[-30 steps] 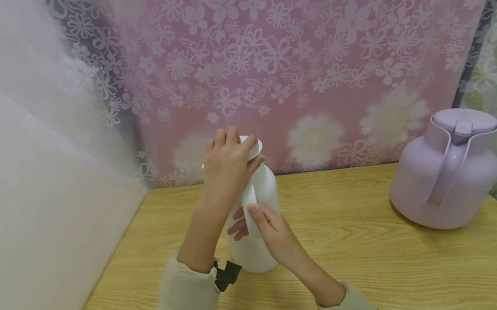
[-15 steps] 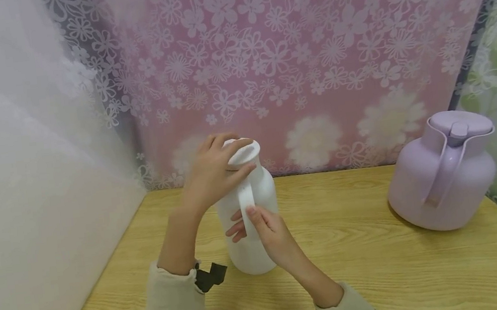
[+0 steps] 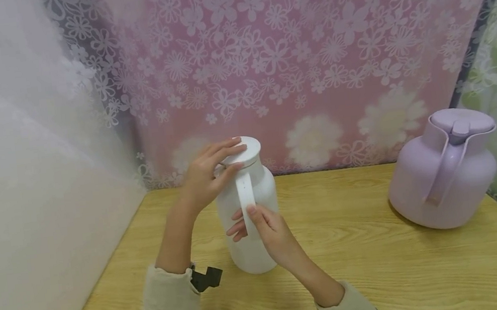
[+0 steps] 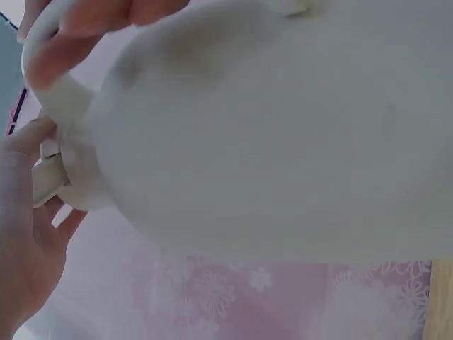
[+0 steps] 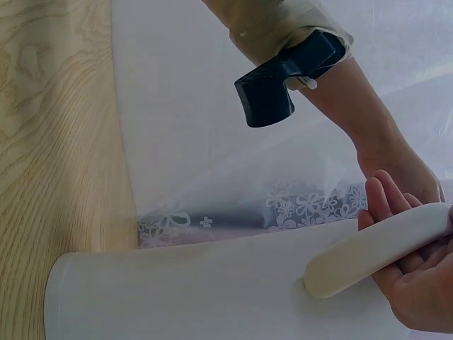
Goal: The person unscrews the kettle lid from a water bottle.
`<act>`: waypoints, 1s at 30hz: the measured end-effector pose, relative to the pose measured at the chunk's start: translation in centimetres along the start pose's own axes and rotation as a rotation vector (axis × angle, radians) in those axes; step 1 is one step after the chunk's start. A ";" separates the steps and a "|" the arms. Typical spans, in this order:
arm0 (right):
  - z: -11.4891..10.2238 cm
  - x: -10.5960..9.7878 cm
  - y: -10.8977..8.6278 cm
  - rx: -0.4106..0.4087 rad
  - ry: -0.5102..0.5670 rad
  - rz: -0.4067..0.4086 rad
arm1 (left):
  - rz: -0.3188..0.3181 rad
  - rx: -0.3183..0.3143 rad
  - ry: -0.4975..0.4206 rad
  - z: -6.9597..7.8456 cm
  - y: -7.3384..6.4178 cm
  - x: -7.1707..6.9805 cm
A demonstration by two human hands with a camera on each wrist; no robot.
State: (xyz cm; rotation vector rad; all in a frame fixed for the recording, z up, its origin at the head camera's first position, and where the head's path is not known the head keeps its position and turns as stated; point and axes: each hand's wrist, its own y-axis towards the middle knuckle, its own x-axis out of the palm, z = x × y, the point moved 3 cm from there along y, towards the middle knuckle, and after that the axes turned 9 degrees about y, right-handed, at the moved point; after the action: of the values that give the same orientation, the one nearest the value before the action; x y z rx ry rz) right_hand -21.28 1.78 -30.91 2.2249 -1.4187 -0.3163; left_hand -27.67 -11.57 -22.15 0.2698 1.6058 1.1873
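At the centre of the frame a white jug [image 3: 250,215] stands on the wooden bench [image 3: 378,262]. My left hand [image 3: 205,174] pinches its lid [image 3: 242,151]; my right hand [image 3: 271,233] grasps its handle [image 3: 244,196]. A lilac jug [image 3: 445,169] sits far right.

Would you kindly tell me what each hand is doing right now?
Left hand: grips the white jug's lid.
Right hand: holds the jug's handle.
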 end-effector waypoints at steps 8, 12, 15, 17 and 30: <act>0.0 -0.1 0.3 -0.002 0.026 0.003 | -0.088 -0.207 0.417 2.8 1.2 0.4; 0.0 0.1 0.2 -0.009 0.055 -0.010 | -0.212 -0.283 0.624 4.6 1.9 0.8; -0.1 0.1 0.1 -0.015 0.034 -0.009 | -0.200 -0.297 0.718 5.6 2.3 1.2; -0.1 0.0 0.0 -0.012 0.010 -0.001 | -0.167 -0.299 0.758 6.0 2.4 1.5; -0.2 0.0 0.1 0.003 0.028 -0.005 | -0.102 -0.287 0.161 3.9 1.3 -0.7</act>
State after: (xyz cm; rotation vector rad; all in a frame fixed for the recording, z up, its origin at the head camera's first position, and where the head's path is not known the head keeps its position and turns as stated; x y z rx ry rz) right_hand -21.26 1.77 -30.73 2.2271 -1.4004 -0.2841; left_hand -24.61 -9.30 -20.47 -0.0932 1.5411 1.3681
